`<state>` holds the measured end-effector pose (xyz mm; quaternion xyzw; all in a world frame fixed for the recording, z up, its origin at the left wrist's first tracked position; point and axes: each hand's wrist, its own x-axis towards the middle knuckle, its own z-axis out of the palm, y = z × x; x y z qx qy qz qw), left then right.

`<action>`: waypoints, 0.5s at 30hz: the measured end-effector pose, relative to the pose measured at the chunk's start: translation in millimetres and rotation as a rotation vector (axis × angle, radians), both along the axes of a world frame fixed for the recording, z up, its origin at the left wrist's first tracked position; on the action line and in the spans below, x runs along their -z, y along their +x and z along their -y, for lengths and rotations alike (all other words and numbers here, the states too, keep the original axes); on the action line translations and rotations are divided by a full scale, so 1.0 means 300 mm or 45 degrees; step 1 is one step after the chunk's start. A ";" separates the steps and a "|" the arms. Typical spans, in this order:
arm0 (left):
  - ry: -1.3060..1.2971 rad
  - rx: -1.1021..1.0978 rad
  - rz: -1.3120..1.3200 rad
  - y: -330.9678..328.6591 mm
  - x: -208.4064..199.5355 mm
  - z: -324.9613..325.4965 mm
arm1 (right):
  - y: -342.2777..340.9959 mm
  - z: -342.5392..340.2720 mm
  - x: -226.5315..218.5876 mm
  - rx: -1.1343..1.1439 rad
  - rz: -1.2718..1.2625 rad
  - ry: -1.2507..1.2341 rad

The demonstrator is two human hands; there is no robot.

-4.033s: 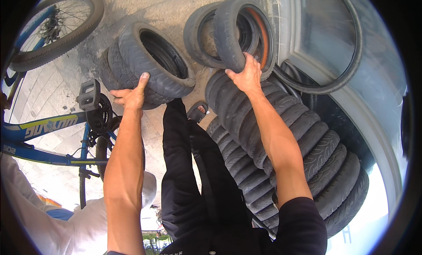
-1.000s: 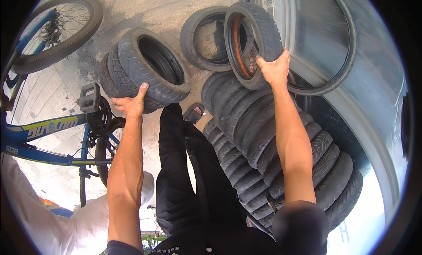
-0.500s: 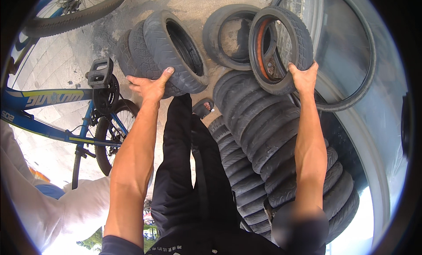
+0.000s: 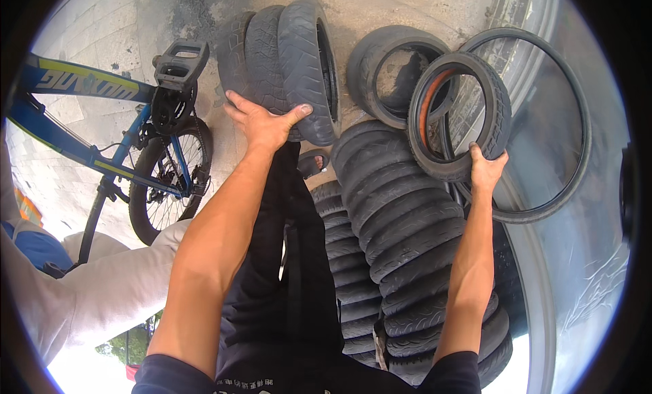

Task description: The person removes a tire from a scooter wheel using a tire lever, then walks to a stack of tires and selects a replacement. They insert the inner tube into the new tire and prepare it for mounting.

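Note:
My left hand [image 4: 261, 124] lies spread across the near side of a row of three black tires [image 4: 263, 58] standing side by side. Its thumb touches the right one and its fingers reach toward the left one. In my right hand [image 4: 487, 167] is a smaller black tire [image 4: 501, 126] with an orange-red patch inside, gripped at its near rim with the thumb inside the ring. It is raised in front of a wide, smooth black tire [image 4: 370, 61] and partly covers it. Close to my legs, a long row of stacked black tires [image 4: 401, 214] runs toward me.
A blue bicycle [image 4: 81, 133] with a black pedal [image 4: 180, 63] stands at the left, beside a person in light trousers [image 4: 122, 285]. A large thin tire [image 4: 577, 102] leans against the glass panel [image 4: 598, 211] at the right. A sandaled foot [image 4: 314, 164] is near the row's far end.
My view has turned and shifted, so the bicycle and tires sit differently in it. The small tire remains in my right hand, and my left hand stays on the three tires.

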<state>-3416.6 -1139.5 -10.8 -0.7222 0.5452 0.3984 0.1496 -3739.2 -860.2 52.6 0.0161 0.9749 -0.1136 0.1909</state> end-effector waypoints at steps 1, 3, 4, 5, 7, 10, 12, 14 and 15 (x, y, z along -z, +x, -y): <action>-0.015 0.005 -0.034 0.006 -0.004 -0.012 | -0.004 -0.006 0.005 0.005 0.022 -0.044; -0.055 0.049 -0.079 0.013 -0.012 -0.037 | -0.008 -0.013 0.014 0.010 0.012 -0.090; -0.049 0.074 -0.077 0.012 -0.016 -0.050 | -0.007 -0.013 0.016 0.004 0.035 -0.118; -0.049 0.105 -0.073 0.009 -0.021 -0.063 | -0.004 -0.012 0.018 0.017 0.041 -0.137; -0.050 0.152 -0.069 -0.007 -0.032 -0.086 | 0.006 -0.002 0.015 0.021 0.033 -0.107; -0.032 0.191 -0.050 -0.070 -0.053 -0.132 | 0.029 0.022 0.008 -0.029 -0.054 0.018; -0.003 0.199 -0.001 -0.127 -0.066 -0.166 | 0.042 0.034 0.008 -0.022 -0.044 0.007; 0.037 0.220 0.034 -0.193 -0.072 -0.199 | 0.053 0.039 0.012 -0.016 -0.043 -0.114; 0.061 0.234 0.048 -0.226 -0.075 -0.220 | 0.059 0.038 0.015 -0.020 -0.050 -0.103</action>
